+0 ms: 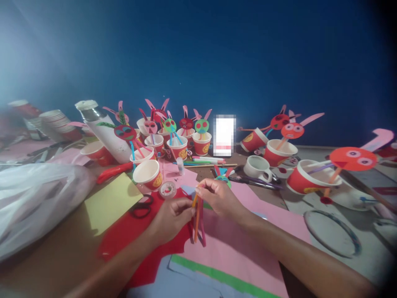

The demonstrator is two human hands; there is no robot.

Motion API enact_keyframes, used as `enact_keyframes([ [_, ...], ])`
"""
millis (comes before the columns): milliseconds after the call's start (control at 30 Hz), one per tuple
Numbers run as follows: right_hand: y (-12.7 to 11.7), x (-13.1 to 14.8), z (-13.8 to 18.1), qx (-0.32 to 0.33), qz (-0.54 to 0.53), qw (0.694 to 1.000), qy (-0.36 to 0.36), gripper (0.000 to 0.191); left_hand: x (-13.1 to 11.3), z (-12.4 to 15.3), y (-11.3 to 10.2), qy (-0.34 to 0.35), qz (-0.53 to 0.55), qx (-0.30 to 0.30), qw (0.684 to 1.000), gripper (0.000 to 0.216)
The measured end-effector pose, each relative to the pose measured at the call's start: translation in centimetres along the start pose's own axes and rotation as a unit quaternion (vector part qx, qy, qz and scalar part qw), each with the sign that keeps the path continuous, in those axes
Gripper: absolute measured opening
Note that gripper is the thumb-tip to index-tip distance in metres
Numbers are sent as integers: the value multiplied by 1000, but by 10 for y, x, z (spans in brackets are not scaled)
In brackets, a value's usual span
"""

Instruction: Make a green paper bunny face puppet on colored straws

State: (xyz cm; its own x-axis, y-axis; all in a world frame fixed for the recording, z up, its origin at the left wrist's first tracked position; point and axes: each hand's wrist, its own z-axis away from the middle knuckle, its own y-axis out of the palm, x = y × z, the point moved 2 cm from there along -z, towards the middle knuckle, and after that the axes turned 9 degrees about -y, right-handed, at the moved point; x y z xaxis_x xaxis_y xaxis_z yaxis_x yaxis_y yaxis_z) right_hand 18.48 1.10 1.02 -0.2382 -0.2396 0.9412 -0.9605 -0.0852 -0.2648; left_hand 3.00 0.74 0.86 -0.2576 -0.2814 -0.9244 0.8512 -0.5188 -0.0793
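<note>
Close together over the pink paper (238,244), my two hands hold a small bundle of narrow orange strips (196,229) and pink strips (202,229), perhaps paper. My right hand (221,198) pinches the bundle near its upper end. Lower down on the left side, the thumb and fingers of my left hand (175,217) are closed on an orange strip. The free ends hang down above the pink sheet. Just beyond my right hand lies a green paper face (223,179) with ears, partly hidden by the hand.
Red paper (149,242), black-handled scissors (142,207) and a tape roll (168,190) lie to the left. Behind stand several paper cups (147,174) with paper faces on strips. A white mug (257,167), a glowing phone (224,135) and a plastic bag (37,198) surround the work area.
</note>
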Motion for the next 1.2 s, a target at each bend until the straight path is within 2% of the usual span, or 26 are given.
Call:
enact_keyframes([
  [267,-8,2,-3,-14,-22,1000,-10,22,3,0,-2,40,-88,3,995,22],
  [400,-8,2,-3,-8,-31,999,-10,21,3,0,-2,44,-120,28,991,28],
  [567,-10,3,-4,-5,-46,999,-5,22,2,2,-2,44,-130,66,988,32],
  [767,-16,5,-6,-17,-31,999,0,23,6,0,-5,53,-142,66,986,27],
  [1000,-17,5,-7,-15,-16,1000,-9,22,6,1,-6,72,-176,88,978,32],
  [1200,-17,7,-7,-12,-10,1000,-10,21,1,2,-5,58,-161,86,982,28],
])
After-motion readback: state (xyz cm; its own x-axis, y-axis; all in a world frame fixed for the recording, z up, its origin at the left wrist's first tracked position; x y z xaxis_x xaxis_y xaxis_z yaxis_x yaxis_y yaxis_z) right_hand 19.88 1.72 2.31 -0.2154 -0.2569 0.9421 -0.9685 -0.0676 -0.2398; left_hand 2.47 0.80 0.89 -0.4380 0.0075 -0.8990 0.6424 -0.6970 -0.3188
